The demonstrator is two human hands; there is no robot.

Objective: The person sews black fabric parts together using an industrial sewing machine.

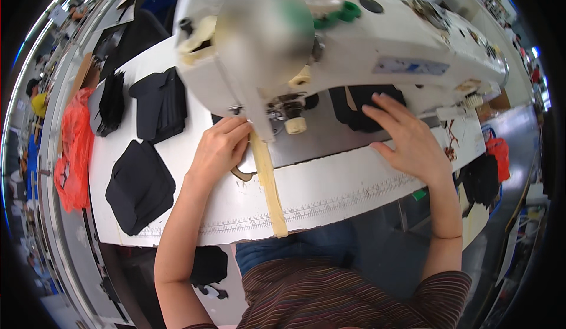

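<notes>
Left hand (219,149): fingers were bunched near machine (348,55); hold couldn't be told.
Right hand (408,143): fingers spread over cloth (357,118), gripped nothing.

We see a short-sleeved shirt (312,296) of dark brown cloth, crossed by many thin stripes, some pale, some reddish; its right sleeve (445,293) is loose and wide, striped like the body, and stops above the elbow; of the left sleeve (199,326) we get only a dark sliver; below the hem we make out blue jeans (312,243); the left hand (219,147) and right hand (407,140) are bare.
</notes>
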